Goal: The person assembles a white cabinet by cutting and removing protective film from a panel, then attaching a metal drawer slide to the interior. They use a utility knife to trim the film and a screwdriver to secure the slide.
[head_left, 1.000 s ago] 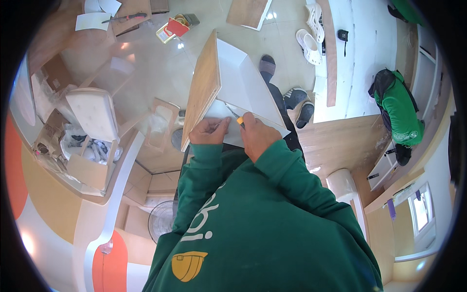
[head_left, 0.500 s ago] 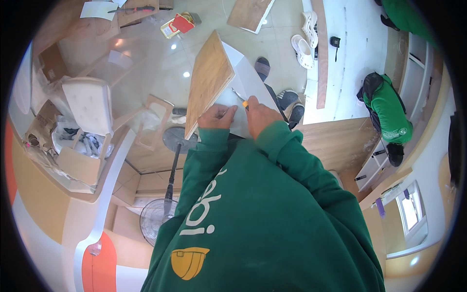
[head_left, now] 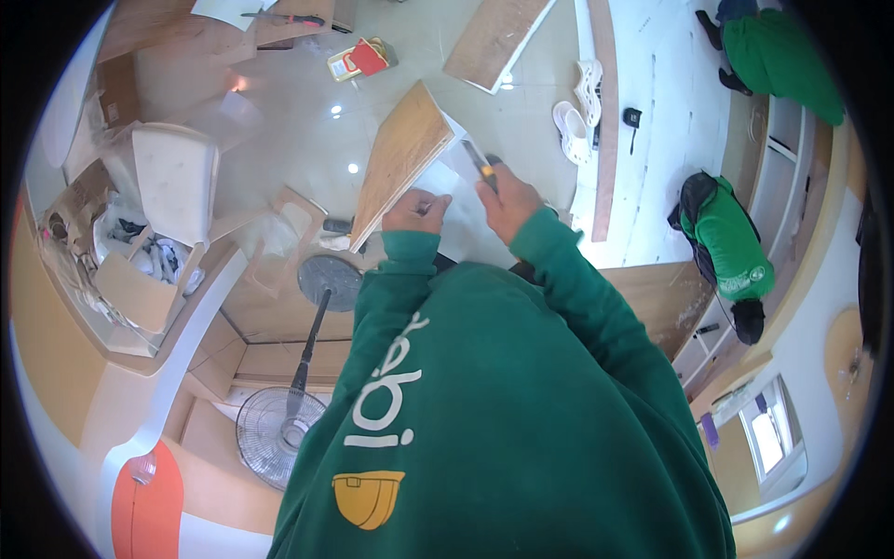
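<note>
My right hand (head_left: 507,198) is closed round a utility knife (head_left: 483,168) with a yellow and dark handle. Its grey front end points up and left, close to the far corner of a white panel (head_left: 458,222). A plywood-faced board (head_left: 402,154) stands tilted along the left side of that white surface. My left hand (head_left: 416,211) rests at the board's near end, over the white surface, with its fingers curled together. Whatever those fingers may grip is hidden.
A pedestal fan (head_left: 279,433) is by my left arm. White clogs (head_left: 575,130) and a tape measure (head_left: 632,117) lie ahead right. Another board (head_left: 496,42) lies farther off. A padded chair (head_left: 174,182) stands left. Two people in green (head_left: 731,233) work on the right.
My right hand has moved away from my left, toward the panel's far right edge, taking the knife along. The left hand stays near the board. My view has shifted slightly.
</note>
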Available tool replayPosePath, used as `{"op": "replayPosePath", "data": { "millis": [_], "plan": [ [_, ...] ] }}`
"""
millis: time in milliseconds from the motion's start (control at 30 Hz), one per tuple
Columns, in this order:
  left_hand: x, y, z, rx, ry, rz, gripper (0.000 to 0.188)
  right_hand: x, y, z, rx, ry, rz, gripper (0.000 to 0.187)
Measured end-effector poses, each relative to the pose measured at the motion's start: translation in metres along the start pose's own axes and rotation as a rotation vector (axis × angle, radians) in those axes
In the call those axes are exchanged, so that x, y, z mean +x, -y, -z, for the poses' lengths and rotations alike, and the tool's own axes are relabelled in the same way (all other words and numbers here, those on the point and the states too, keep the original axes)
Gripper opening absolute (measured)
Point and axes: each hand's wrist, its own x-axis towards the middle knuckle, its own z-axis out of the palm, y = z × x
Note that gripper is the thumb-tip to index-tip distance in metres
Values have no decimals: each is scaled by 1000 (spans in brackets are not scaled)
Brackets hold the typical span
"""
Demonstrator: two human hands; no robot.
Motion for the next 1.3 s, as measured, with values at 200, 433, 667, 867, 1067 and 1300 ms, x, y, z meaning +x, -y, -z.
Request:
{"op": "replayPosePath", "data": {
  "millis": [200, 433, 667, 867, 1067, 1300],
  "plan": [
    [2, -26, 8, -165, 113, 201, 25, -19, 9, -1, -212, 88, -47, 25],
    [4, -17, 13, -37, 146, 192, 29, -16, 8, -9, -345, 212, -85, 23],
    [3, -25, 14, -12, 140, 166, 26, -20, 6, -9, -353, 246, -127, 21],
    [3, -23, 14, -46, 133, 206, 25, -20, 6, -10, -328, 222, -84, 21],
    [4, -26, 15, -45, 140, 201, 25, -21, 9, -7, -317, 223, -92, 22],
    [5, -16, 13, -60, 162, 206, 28, -27, 16, -10, -345, 171, -105, 20]
  ]
}}
